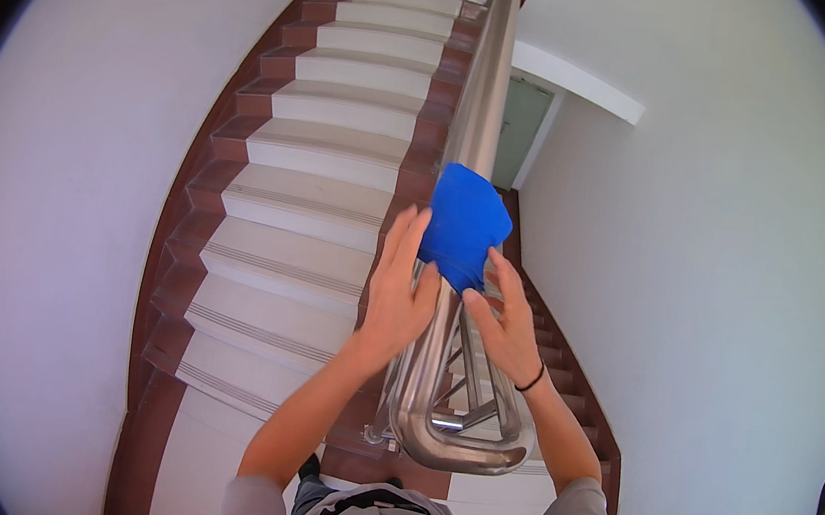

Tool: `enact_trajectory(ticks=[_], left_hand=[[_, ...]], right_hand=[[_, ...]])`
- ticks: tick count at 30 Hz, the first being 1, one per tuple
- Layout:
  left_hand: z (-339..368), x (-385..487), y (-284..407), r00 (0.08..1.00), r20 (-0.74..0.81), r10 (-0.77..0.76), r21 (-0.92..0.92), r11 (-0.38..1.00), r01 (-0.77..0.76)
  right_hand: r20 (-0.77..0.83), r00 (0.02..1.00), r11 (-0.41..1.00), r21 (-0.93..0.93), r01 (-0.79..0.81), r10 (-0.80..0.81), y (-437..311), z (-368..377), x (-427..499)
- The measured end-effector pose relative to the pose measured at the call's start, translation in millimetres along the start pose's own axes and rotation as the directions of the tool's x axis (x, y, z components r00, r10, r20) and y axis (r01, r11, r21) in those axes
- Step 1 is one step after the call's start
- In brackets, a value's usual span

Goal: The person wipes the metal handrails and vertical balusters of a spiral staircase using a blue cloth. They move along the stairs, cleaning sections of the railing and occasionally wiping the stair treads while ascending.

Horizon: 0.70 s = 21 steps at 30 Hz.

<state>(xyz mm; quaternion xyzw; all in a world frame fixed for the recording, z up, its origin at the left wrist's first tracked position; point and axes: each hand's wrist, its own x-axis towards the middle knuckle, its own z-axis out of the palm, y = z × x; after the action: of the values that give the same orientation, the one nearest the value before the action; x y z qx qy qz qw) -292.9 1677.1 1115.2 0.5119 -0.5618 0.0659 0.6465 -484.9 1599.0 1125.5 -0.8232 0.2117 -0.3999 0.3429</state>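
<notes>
A blue cloth [467,222] lies over the top of a stainless steel handrail [482,114], its near edge creased. My left hand [401,294] is at the cloth's left side, fingers extended forward and thumb apart near the lower left corner. On the other side, my right hand [507,324] meets the cloth's right and lower edges with bent fingers and thumb. Whether it pinches the fabric is hard to see. A dark band [532,377] circles the right wrist. Below both hands, the rail bends into a rounded metal loop [463,455].
Pale stairs [313,194] with dark red borders climb on the left. More steps [570,406] run down on the right of the rail, toward a green door [522,129]. White walls [77,222] flank both sides. The landing floor [211,455] lies underfoot.
</notes>
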Motion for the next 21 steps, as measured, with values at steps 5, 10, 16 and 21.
enact_trajectory(ticks=[5, 10, 16, 21], left_hand=[[-18.5, -99.2, 32.5, 0.837, 0.241, -0.491, -0.352, 0.759, 0.547], [-19.6, -128.3, 38.5, 0.846, 0.350, -0.403, -0.113, 0.878, 0.465], [-25.5, -124.5, 39.4, 0.848, 0.372, -0.377, -0.146, 0.878, 0.455], [-28.9, -121.5, 37.2, 0.847, 0.397, -0.354, -0.145, 0.887, 0.438]], right_hand=[[0.035, 0.987, 0.943, -0.301, -0.140, 0.158, 2.6, 17.8, 34.4], [-0.032, 0.992, 0.825, -0.559, 0.086, -0.125, -1.8, 27.3, 66.4], [0.006, 1.000, 0.904, -0.427, 0.000, 0.003, -21.6, 21.5, 110.3], [-0.146, 0.989, 0.725, -0.680, -0.107, 0.008, -30.8, 38.8, 129.8]])
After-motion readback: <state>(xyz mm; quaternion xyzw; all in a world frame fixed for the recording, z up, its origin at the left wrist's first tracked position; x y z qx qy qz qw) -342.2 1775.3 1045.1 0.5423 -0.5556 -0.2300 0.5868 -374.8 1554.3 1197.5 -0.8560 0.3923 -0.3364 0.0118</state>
